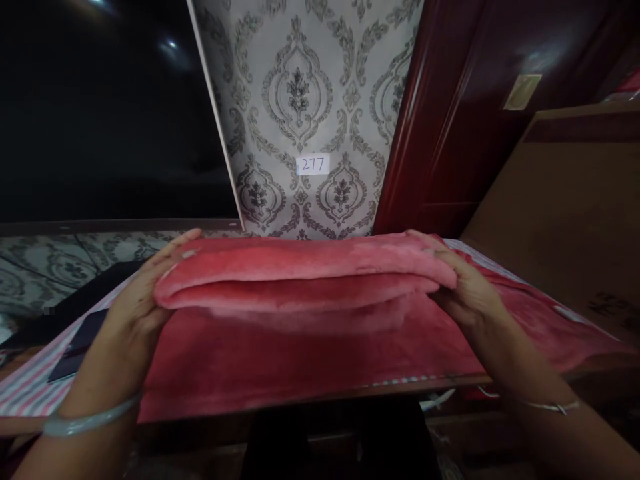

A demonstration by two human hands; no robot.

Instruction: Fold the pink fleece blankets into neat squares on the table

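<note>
A folded red plush towel is held at both ends just above a table. My left hand grips its left end, fingers over the top and thumb beneath. At the right end, my right hand clasps it the same way. Under it a larger red plush cloth lies spread flat over the table. Each wrist wears a thin bangle.
A pink-striped cloth covers the table, with a dark flat object at the left. Patterned wallpaper with a label "277" is behind. A dark red door and a brown cardboard box stand at right.
</note>
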